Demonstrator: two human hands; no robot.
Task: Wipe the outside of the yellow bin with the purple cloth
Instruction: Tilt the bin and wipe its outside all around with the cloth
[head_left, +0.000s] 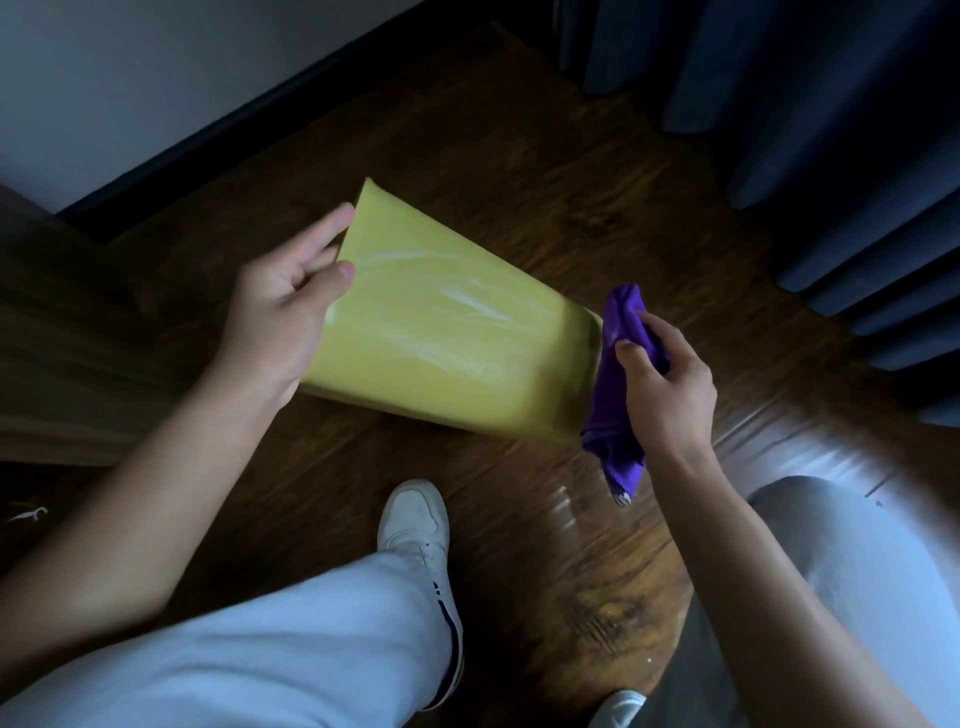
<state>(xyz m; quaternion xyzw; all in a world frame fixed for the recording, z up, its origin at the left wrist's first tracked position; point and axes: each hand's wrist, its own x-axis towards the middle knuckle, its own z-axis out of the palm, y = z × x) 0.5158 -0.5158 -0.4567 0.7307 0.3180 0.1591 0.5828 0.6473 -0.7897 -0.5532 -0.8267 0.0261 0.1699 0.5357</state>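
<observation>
The yellow bin lies tipped on its side above the wooden floor, one broad smooth face turned up with pale streaks on it. My left hand grips its left end, thumb on the top face and fingers round the edge. My right hand is closed on the bunched purple cloth, which presses against the bin's right end and hangs down below my palm. The bin's opening and its underside are hidden.
Dark wood floor all round. A white wall with a dark skirting runs at the upper left, dark blue curtains hang at the upper right. A wooden furniture edge is at the left. My legs and a white shoe fill the foreground.
</observation>
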